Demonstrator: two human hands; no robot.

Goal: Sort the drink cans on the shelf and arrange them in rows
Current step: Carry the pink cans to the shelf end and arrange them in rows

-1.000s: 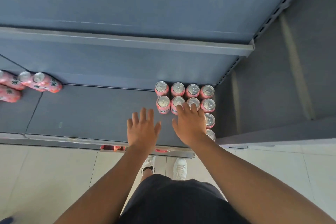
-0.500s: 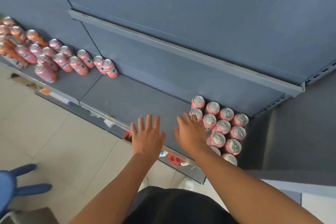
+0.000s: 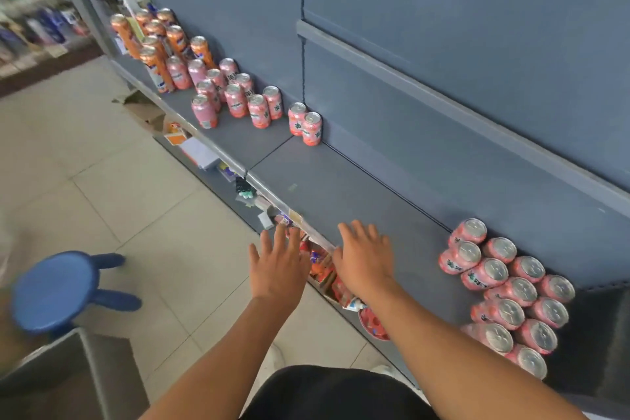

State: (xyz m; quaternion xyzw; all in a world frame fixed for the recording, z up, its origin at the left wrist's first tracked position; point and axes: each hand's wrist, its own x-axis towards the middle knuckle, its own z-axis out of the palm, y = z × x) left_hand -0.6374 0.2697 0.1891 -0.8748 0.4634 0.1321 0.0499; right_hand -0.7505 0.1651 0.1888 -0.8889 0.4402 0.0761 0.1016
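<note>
Several pink cans stand packed in rows [image 3: 508,297] at the right end of the grey shelf [image 3: 341,187]. Farther left stands a loose group of pink cans [image 3: 235,92], with a pair of pink cans [image 3: 305,124] nearest the shelf's joint. Beyond them are several orange cans [image 3: 160,41]. My left hand [image 3: 278,264] hovers with fingers spread over the shelf's front edge and the floor, holding nothing. My right hand [image 3: 364,256] is spread flat above the bare middle of the shelf, also holding nothing, well left of the packed rows.
A blue stool [image 3: 54,290] stands on the tiled floor at the left, and a grey box corner [image 3: 78,375] shows at the bottom left. A lower shelf [image 3: 324,269] under the front rail holds small packets. The grey back panel [image 3: 443,44] rises behind the cans.
My view has swung left along the shelf. Both hands have left the packed pink cans and moved left, now over the bare middle of the shelf and its front edge.
</note>
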